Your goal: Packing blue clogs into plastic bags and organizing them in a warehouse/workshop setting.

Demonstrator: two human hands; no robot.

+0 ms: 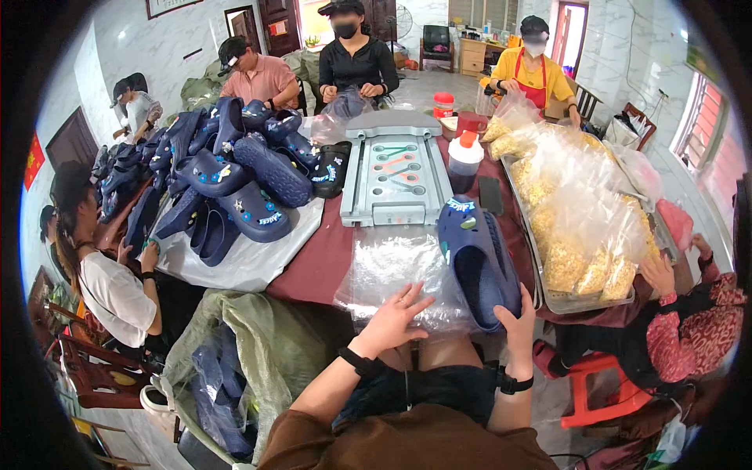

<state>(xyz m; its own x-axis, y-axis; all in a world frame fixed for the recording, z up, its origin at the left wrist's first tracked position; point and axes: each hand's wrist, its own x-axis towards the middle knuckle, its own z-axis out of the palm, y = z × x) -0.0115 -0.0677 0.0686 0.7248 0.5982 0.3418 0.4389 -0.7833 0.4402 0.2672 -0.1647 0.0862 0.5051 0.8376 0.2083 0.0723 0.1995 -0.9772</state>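
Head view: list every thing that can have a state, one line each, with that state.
Right hand: gripping the heel end of the clog.
Clog: dark blue, on its side, opening toward the person.
Left hand: fingers spread, flat on the plastic bags.
Plastic bags: clear, stacked flat at the table edge.
Grey tray: flat on the table, small tools in its slots.
Bottle: upright, capped.
Clog pile: heaped loose on a white sheet.

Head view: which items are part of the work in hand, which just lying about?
In hand:
right hand holds navy clog
left hand on clear plastic bags

Lying about:
grey tray
clog pile
bagged yellow pieces
bottle
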